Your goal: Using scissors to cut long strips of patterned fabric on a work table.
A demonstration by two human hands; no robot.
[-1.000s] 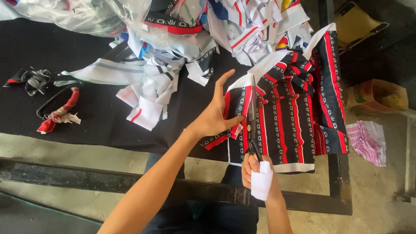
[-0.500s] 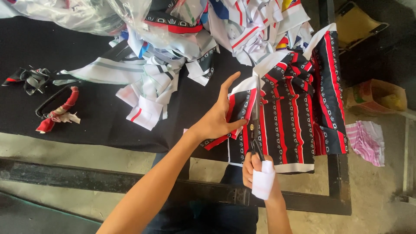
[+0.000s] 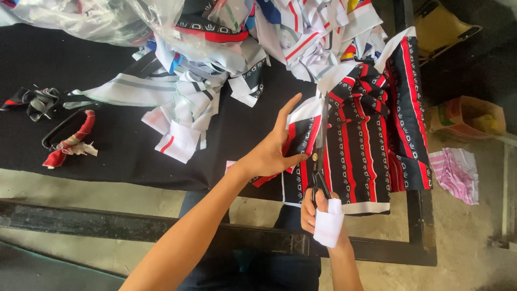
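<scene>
A black, red and white striped printed fabric piece (image 3: 371, 134) hangs over the front edge of a black-covered table (image 3: 81, 134). My left hand (image 3: 272, 153) grips the fabric's left strip, thumb and fingers spread along it. My right hand (image 3: 322, 213), its thumb wrapped in white cloth, holds black scissors (image 3: 320, 156) by the handles. The blades point away from me and lie along the fabric between two red stripes, close to my left hand's fingers.
A heap of white, red and blue fabric offcuts (image 3: 226, 59) covers the table's far side, partly under clear plastic (image 3: 107, 21). A second pair of scissors with red-wrapped handles (image 3: 67, 137) lies at left. A cardboard box (image 3: 466, 116) and a pink cloth (image 3: 458, 172) sit on the floor at right.
The scissors have advanced up the fabric away from me, lengthening the cut. My left hand has stayed on the left strip with little movement.
</scene>
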